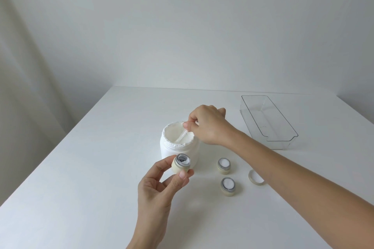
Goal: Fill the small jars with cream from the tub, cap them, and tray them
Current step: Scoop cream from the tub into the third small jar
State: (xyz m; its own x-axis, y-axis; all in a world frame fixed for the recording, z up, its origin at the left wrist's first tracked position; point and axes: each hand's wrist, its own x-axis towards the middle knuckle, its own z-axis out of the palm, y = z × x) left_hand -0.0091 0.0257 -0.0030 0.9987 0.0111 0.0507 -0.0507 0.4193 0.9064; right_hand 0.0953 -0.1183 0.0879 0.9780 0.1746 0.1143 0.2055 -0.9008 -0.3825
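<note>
A white tub [174,150] of cream stands open mid-table. My right hand [210,125] hovers over its mouth and pinches a small clear spatula [182,136] whose tip dips into the cream. In front of the tub, my left hand [159,190] holds a small cream-coloured jar [181,166] between thumb and fingers; it is open and partly filled. Two more open jars [224,166] [228,186], both with white cream inside, sit on the table to the right. A loose cap [255,177] lies upside down beside them, partly hidden by my right forearm.
A clear plastic tray [269,121] with nothing in it sits at the back right of the white table [91,168]. The table's far edge meets a plain wall; a pale curtain hangs to the left.
</note>
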